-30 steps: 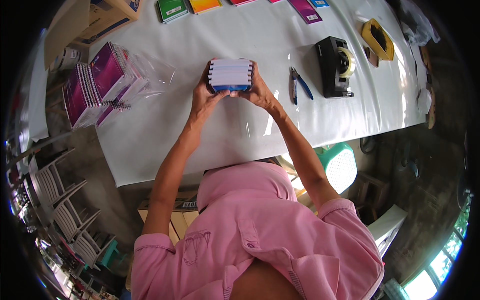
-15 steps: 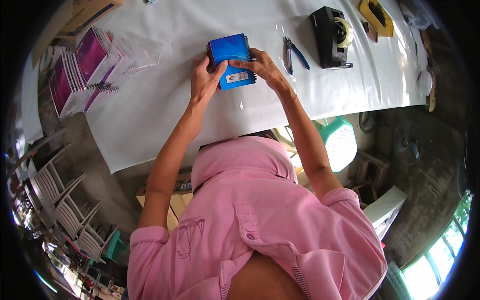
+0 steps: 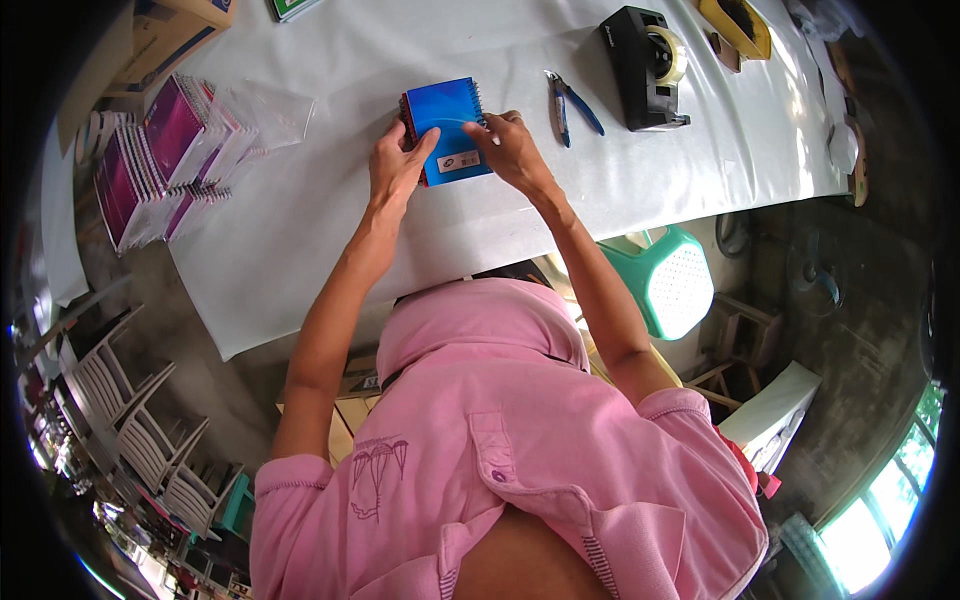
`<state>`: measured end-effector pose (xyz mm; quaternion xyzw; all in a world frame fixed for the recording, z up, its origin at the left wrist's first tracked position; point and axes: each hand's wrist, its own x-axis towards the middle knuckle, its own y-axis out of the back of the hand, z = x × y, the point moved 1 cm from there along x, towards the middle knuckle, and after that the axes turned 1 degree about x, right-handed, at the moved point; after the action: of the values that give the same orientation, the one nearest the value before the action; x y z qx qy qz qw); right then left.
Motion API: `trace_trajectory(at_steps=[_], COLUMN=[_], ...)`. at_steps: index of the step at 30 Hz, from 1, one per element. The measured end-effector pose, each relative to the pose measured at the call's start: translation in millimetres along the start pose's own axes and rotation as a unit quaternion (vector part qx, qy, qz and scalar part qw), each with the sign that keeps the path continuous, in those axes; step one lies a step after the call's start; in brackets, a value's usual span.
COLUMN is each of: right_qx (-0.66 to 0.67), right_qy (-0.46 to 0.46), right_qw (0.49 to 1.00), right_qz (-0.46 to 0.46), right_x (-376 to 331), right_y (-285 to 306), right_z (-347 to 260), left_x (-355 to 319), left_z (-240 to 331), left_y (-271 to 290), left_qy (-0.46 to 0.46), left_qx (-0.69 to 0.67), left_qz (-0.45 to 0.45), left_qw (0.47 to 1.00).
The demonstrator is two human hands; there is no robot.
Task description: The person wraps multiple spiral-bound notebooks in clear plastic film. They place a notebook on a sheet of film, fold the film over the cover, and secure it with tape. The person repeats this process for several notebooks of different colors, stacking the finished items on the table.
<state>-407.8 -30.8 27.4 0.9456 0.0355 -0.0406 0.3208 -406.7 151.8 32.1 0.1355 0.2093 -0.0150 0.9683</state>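
Observation:
A small stack of spiral-bound notebooks (image 3: 443, 112) lies on the white-covered table (image 3: 300, 220), with a blue cover and a white label on top. Red shows along the stack's left edge, and dark wire coils run down the right side. My left hand (image 3: 397, 165) is closed on the left edge, its thumb lying on the cover. At the coil side, my right hand (image 3: 512, 155) has its thumb over the cover's right part and its fingers bent at the edge, partly hidden. Blue-handled pliers (image 3: 572, 105) lie to the right of this hand.
Purple spiral notebooks (image 3: 165, 150) in clear plastic are stacked at the left, near a cardboard box (image 3: 175, 40). A black tape dispenser (image 3: 640, 75) and a yellow tray (image 3: 738, 25) stand at the right. Below the table edge is a green-and-white stool (image 3: 675, 280).
My right thumb has drawn back from the middle of the blue cover toward the coils. My left hand keeps its hold. The whole view has shifted slightly.

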Motion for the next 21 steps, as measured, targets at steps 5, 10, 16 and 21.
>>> trace_trajectory(at_steps=[5,10,16,21], right_qx=[-0.185,-0.304,0.134,0.268], right_qy=[-0.016,-0.13,-0.2,-0.036], right_qw=[0.968,0.917,0.964,0.95], right_qz=[0.172,0.223,0.115,0.155], right_x=[-16,-42,-32,-33], right_y=[33,33,43,49], right_z=[43,54,42,3], left_x=[0,-2,2,-3], left_z=[-12,-13,-22,-17], left_y=[-3,-3,-3,-7], left_qy=[-0.039,-0.109,-0.114,-0.116], left_qx=[-0.074,-0.029,-0.042,-0.074], left_qz=[0.049,0.017,0.017,0.02], left_qw=[0.995,0.993,0.992,0.99])
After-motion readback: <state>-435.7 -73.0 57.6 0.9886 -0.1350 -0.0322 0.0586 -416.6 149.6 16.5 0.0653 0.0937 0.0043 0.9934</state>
